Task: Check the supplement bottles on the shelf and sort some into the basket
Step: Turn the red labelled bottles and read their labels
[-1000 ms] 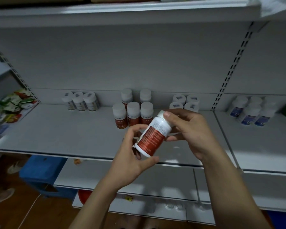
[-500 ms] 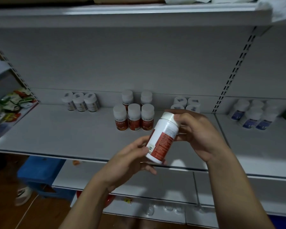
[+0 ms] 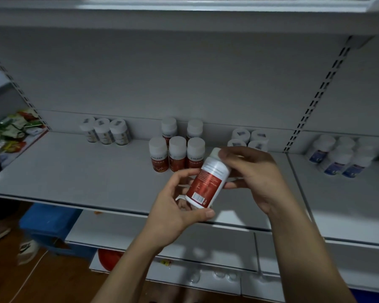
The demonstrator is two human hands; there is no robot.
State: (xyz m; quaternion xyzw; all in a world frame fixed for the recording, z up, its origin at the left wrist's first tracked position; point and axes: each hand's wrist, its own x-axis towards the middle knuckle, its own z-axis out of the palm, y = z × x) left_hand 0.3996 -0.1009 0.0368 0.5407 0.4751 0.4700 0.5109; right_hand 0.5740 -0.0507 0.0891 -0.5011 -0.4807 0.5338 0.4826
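A white supplement bottle with a red label (image 3: 208, 182) is held tilted in front of the grey shelf (image 3: 74, 176), its white cap toward the upper right. My left hand (image 3: 173, 206) grips its lower end, thumb under the base. My right hand (image 3: 254, 173) holds the cap end with curled fingers. Behind it several matching red-label bottles (image 3: 177, 153) stand on the shelf. No basket shows clearly.
Three white bottles (image 3: 106, 132) stand at the back left, several white-capped ones (image 3: 248, 138) behind my right hand, and blue-label bottles (image 3: 339, 157) on the right bay. Snack packets (image 3: 11, 132) lie far left. A blue bin (image 3: 50, 226) sits on the floor below.
The bottle has been turned in my hands, so its label side with small print and barcode now faces me. My left thumb has moved back under the base.
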